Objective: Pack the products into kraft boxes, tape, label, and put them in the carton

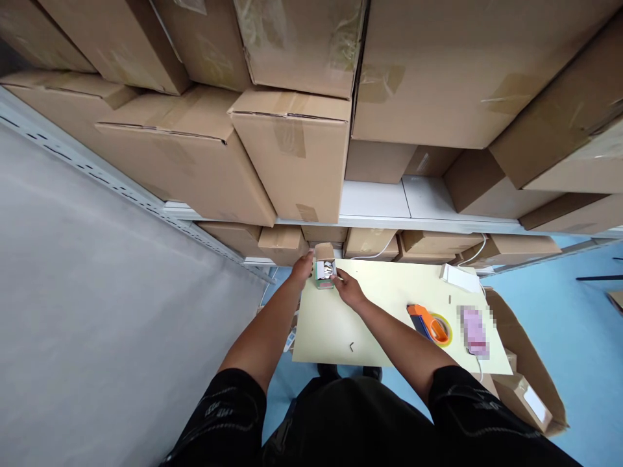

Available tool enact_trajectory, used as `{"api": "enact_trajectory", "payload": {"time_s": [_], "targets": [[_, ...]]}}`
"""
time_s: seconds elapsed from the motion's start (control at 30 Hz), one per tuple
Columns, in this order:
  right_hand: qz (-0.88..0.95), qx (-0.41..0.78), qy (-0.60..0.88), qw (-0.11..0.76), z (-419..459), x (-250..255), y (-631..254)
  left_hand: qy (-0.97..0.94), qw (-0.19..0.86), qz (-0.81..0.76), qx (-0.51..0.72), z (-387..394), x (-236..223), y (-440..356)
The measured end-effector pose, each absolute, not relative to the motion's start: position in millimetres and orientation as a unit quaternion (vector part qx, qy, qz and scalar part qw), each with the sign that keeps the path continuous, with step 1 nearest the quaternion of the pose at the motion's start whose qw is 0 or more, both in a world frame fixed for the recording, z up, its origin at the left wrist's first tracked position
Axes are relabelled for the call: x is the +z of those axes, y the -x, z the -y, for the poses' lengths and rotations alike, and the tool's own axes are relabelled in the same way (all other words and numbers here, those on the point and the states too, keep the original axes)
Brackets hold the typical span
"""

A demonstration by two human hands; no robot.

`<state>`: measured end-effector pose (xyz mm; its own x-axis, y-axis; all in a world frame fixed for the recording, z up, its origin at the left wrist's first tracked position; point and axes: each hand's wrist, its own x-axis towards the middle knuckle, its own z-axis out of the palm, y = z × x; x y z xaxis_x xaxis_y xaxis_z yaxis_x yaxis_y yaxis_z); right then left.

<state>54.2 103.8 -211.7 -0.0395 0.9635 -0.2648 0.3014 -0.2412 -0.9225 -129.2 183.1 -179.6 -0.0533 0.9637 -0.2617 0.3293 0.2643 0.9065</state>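
Note:
A small green-and-white box stands at the far left part of the pale yellow table, its brown flap raised at the back. Small white and metallic-looking pieces show inside, too small to name. Against the box's left side is my left hand, closed on its edge near the flap, with the fingers partly hidden. My right hand grips the box from the right, fingertips at the opening. A small bent L-shaped piece lies on the table nearer to me.
An orange tape dispenser, a pinkish blurred item and a white box occupy the table's right side. Cardboard boxes fill the shelf above and behind. A large open carton stands on the floor at right; a grey wall is left.

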Motion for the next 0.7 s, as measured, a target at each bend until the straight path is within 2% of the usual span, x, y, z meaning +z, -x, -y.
{"api": "enact_trajectory", "payload": {"time_s": [0.07,0.13,0.23,0.33,0.5,0.7], "targets": [[0.519,0.499,0.611,0.328,-104.3,-213.4,-54.5,-0.47,0.533,-0.605,0.359,-184.6,-178.1,127.4],[0.519,0.503,0.606,0.332,-105.3,-214.9,-55.2,-0.466,0.547,-0.564,0.406,-183.0,-171.6,126.9],[0.511,0.511,0.597,0.347,-106.8,-217.7,-56.0,-0.544,0.502,-0.506,0.442,-174.4,-157.7,131.7],[0.49,0.528,0.595,0.358,-107.5,-221.1,-56.6,-0.652,0.438,-0.467,0.406,-160.9,-149.8,140.5],[0.445,0.572,0.592,0.353,-106.8,-221.7,-58.8,-0.739,0.357,-0.451,0.35,-145.2,-162.3,147.4],[0.473,0.579,0.566,0.347,-107.0,-213.4,-59.7,-0.792,0.308,-0.422,0.315,-145.9,-174.4,149.0]]}}
